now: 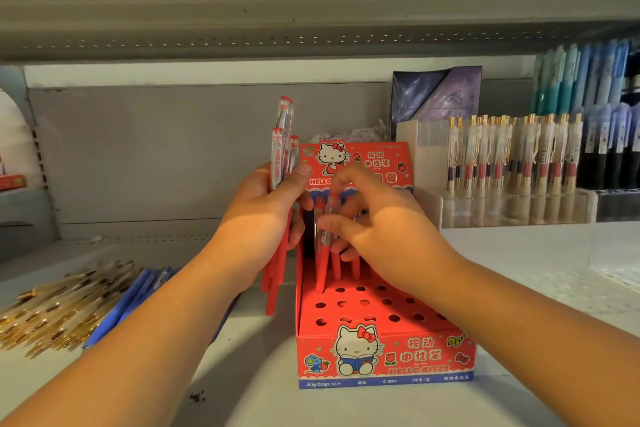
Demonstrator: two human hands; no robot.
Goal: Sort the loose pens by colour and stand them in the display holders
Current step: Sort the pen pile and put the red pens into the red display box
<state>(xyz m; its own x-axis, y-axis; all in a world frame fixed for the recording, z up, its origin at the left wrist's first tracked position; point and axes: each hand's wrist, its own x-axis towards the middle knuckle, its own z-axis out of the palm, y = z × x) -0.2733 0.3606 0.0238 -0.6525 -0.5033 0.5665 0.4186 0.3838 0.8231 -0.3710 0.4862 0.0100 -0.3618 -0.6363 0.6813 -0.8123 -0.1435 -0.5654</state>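
Clasping red, clear-topped pens [281, 149] upright in our left grip [263, 222], we pinch one pen [322, 270] in the holder [381, 360] with our right grip [384, 236].

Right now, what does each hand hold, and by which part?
The left hand grips a bunch of red pens around their middle. The right hand pinches a single red pen at its clear upper part.

The display holder [384, 357] is red with a white cartoon-cat print and a blue base band. The red pens [274, 288] have clear upper barrels with red tips. Loose blue pens [138, 298] and gold-trimmed clear pens [52, 308] lie on the white shelf [519, 270].
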